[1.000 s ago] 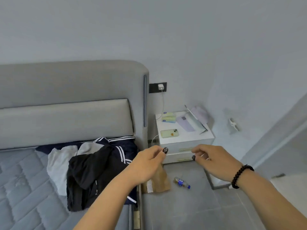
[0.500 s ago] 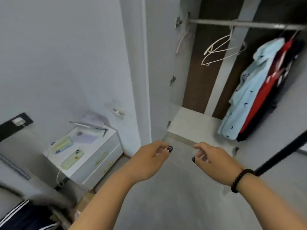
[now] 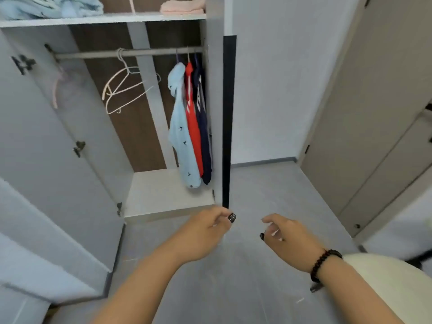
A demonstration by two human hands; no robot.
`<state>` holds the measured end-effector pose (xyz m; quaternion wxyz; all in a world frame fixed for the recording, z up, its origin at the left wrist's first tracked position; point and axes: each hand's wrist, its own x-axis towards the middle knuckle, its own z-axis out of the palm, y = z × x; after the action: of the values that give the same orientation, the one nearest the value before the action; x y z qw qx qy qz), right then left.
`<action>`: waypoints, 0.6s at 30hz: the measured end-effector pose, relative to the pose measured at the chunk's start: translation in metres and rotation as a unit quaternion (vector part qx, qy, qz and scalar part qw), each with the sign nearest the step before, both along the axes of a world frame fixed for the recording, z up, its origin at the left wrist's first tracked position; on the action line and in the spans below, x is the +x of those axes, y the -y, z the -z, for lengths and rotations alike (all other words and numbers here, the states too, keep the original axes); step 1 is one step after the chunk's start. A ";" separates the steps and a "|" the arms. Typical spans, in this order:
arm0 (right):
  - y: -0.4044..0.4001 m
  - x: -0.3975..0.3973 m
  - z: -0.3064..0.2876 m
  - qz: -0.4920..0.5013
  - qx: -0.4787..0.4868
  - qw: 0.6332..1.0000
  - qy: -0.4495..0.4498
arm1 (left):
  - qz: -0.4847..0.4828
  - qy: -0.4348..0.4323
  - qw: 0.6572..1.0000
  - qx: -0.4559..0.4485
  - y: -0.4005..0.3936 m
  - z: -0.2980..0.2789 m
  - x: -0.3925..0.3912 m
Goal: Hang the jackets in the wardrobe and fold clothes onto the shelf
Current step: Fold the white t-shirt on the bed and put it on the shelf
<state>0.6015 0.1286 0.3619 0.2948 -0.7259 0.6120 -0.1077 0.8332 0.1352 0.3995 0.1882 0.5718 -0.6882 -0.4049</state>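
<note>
The open wardrobe (image 3: 163, 192) stands ahead on the left. On its rail (image 3: 149, 52) hang a light blue jacket (image 3: 182, 127), a red one (image 3: 192, 118) and a navy one (image 3: 203, 122), pushed to the right end. Empty white hangers (image 3: 124, 87) dangle mid-rail, and a pink hanger (image 3: 56, 90) hangs on the left. The upper shelf (image 3: 102, 19) carries folded light blue clothes (image 3: 46, 7) and a folded pink piece (image 3: 183, 7). My left hand (image 3: 205, 230) and my right hand (image 3: 285, 237) hover over the floor, fingers loosely curled, holding nothing.
The wardrobe's open door (image 3: 58, 160) juts out on the left. A closed beige door (image 3: 364, 118) fills the right wall. A round white object (image 3: 392, 284) sits at the lower right. Grey floor tiles (image 3: 264, 183) stretch between wardrobe and door.
My view has swung right, from the bed with its clothes pile and the nightstand to the open wardrobe. Both hands stay held out in front with nothing in them.
</note>
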 end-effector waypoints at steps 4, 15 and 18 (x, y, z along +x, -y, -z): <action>-0.022 -0.094 0.010 0.056 0.039 0.997 -0.025 | 0.068 0.002 0.998 0.003 0.021 -0.002 -0.098; -0.110 -0.293 0.041 0.173 0.163 0.967 -0.092 | 0.240 0.006 0.967 0.083 0.017 0.050 -0.353; -0.139 -0.332 0.062 0.235 0.179 0.951 -0.088 | 0.304 0.016 0.944 0.125 0.004 0.075 -0.404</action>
<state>0.2699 0.2673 0.2999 0.3312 -0.5035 0.7980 0.0014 0.4288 0.1311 0.3248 -0.0278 0.3612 -0.7759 -0.5165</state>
